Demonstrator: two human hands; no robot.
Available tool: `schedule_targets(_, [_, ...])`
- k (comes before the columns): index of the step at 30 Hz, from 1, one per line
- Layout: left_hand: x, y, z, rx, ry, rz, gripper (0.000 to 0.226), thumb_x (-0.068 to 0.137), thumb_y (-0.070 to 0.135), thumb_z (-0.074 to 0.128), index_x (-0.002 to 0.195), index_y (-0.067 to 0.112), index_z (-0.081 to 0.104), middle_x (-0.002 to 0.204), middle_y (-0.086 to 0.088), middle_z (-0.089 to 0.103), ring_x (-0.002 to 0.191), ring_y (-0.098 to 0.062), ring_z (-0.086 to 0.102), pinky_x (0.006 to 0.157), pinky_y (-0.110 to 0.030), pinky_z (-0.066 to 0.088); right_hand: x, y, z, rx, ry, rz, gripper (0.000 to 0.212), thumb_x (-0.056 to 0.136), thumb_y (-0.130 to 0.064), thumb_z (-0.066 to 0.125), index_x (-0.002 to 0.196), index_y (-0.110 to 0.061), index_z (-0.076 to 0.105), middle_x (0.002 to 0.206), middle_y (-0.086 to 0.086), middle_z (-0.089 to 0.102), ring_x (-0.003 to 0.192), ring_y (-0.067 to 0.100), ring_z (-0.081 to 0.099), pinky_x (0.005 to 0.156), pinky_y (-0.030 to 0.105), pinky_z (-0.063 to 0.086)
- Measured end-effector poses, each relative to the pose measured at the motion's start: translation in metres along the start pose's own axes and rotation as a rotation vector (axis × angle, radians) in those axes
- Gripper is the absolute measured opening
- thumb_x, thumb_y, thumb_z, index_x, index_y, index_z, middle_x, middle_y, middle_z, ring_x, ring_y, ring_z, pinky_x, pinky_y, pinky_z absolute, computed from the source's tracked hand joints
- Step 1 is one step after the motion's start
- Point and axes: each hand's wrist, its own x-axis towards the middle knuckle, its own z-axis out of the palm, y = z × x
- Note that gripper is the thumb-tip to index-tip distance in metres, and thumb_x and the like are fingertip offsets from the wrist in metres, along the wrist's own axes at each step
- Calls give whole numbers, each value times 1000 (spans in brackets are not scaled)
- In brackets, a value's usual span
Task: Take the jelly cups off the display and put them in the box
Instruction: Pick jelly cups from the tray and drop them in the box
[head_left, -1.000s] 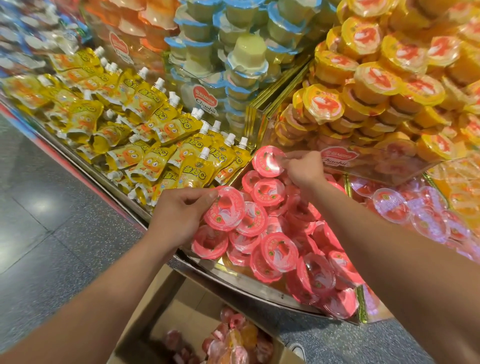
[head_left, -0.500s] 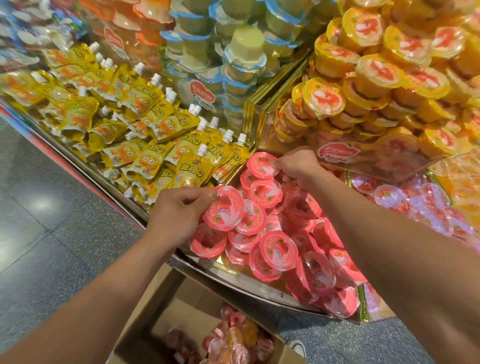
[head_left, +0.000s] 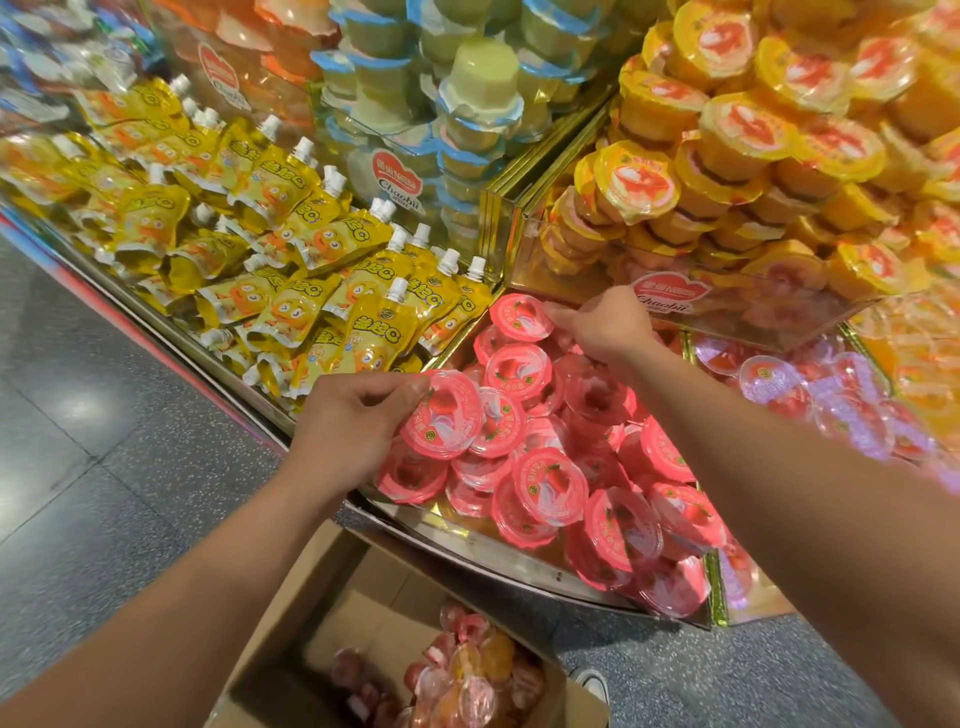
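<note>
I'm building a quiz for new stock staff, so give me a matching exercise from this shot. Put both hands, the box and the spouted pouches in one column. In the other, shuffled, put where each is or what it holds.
Column 1
1. left hand
2. right hand
3. box
4. spouted pouches

Column 2
A. on the floor, below the display edge
B. yellow, piled in the left compartment
C. grips the near pink cup
D. pinches the far pink cup by its rim

Pairs: 1-C, 2-D, 3-A, 4-B
</note>
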Motion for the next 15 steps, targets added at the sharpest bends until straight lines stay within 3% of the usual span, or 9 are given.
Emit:
schedule_targets(3, [1,2,3,9,9,1,12,91,19,70,91,27,79,91,9,78,91,-7,73,89,-40,58,-7,5,-1,-78,-50,-65,64,75,-62,78,63,-1,69,56,6,66,44,17,53,55,35,45])
schedule_targets(6, [1,5,6,13,0,-2,11,91,19,70,95,23,79,93,8,78,92,-9,73,90,-43,58,-16,6,1,-178,-214,-89,64,73,-56,82,57,0,57,54,5,53,51,20,44,54,33,38])
schedule_targets(9, [0,7,7,24,-10,7,13,92,19,69,99,19,79,94,8,78,93,-10,74,90,-43,58,-18,9,6,-57,-330,-85,51,75,-38,88,76,10,71,59,18,63,50,25,50,54,33,43])
schedule_targets(13, [-3,5,8,28,-7,11,12,92,19,69,98,18,80,92,6,78,90,-8,73,87,-39,58,-17,12,4,-71,-330,-87,48,81,-24,84,82,19,64,37,1,50,32,13,39,40,21,35])
schedule_targets(15, [-4,3,8,29,-1,10,11,91,18,70,96,19,80,92,6,78,88,-7,73,87,-37,58,-16,16,-1,-100,-326,-88,41,80,-24,85,73,12,66,33,-7,47,28,6,38,41,22,35])
